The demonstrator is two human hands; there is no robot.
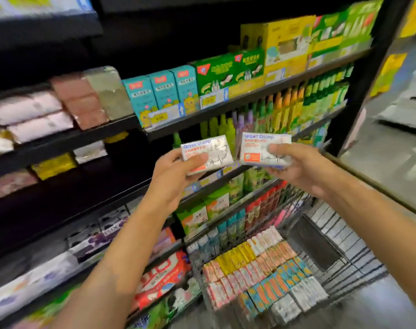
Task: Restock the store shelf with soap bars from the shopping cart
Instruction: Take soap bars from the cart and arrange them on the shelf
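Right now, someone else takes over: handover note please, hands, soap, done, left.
Left hand: grip on one white goat-soap box, raised in front of the shelves.
Right hand: grip on a second soap box, level with the first.
Shopping cart, lower right: many soap bars in cart stand in rows.
Done: two boxes lifted out; neither is on a shelf yet.
Left: place both; the dark shelf at left has bare gaps, probably the spot. Then keep emptying the cart.
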